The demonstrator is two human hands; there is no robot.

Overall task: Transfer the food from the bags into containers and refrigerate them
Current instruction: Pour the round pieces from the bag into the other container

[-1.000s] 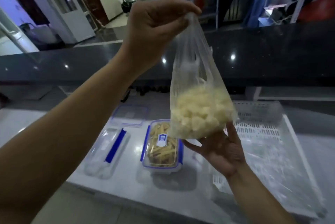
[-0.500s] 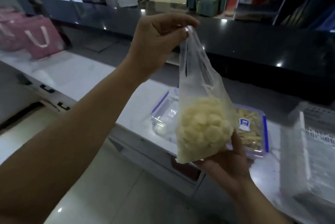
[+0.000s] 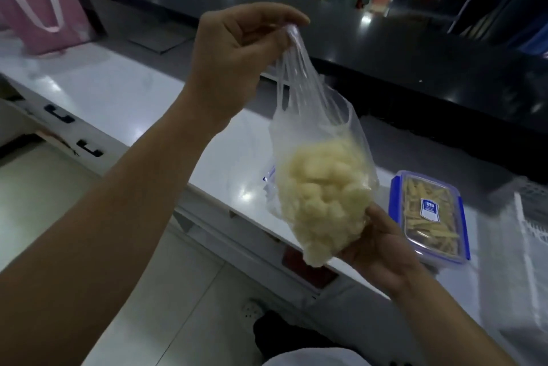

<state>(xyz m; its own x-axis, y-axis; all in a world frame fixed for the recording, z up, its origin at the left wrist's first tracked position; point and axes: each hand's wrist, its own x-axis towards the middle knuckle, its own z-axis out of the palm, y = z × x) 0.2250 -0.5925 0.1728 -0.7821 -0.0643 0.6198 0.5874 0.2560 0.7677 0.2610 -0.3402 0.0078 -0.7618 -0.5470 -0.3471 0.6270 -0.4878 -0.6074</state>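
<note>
A clear plastic bag (image 3: 320, 187) full of pale yellow food chunks hangs in front of me above the counter's edge. My left hand (image 3: 243, 51) pinches its gathered handles at the top. My right hand (image 3: 376, 244) cups the bag's bottom from below, fingers curled against the plastic. A blue-rimmed container (image 3: 430, 217) with yellow food strips and its lid on lies on the white counter (image 3: 124, 92) to the right of the bag. An empty clear container (image 3: 269, 184) is mostly hidden behind the bag.
A white slotted tray (image 3: 530, 223) sits at the far right of the counter. A pink gift bag (image 3: 44, 9) stands at the far left. A dark raised ledge (image 3: 385, 48) runs behind the counter. Drawer handles (image 3: 89, 149) face the tiled floor below.
My view has swung left and down, so the containers now lie right of the bag. Both hands keep the same hold on the bag, which has lowered slightly.
</note>
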